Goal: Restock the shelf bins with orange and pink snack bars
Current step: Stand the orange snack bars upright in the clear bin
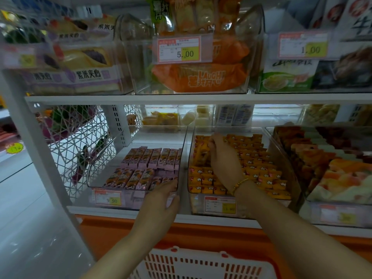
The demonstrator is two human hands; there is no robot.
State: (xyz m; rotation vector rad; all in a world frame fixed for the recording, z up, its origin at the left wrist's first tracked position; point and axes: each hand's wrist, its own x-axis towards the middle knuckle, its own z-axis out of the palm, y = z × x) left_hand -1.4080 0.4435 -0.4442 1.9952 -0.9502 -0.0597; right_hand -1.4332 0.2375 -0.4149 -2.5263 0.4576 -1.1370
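Two clear shelf bins stand side by side on the lower shelf. The left bin (94,176) holds rows of pink snack bars (151,158). The right bin (285,158) is packed with orange snack bars (259,168). My left hand (161,200) rests on the front right corner of the pink bin, fingers over its rim. My right hand (223,156) reaches deep into the orange bin and grips a few orange bars (201,156) at its left side. A gold bracelet circles that wrist.
A red and white basket (201,264) sits below my arms in front of an orange cabinet edge (112,228). Another bin of mixed snacks (322,158) is at right. The upper shelf (181,97) carries clear bins of bread and orange packs. A white wire rack (80,141) is left.
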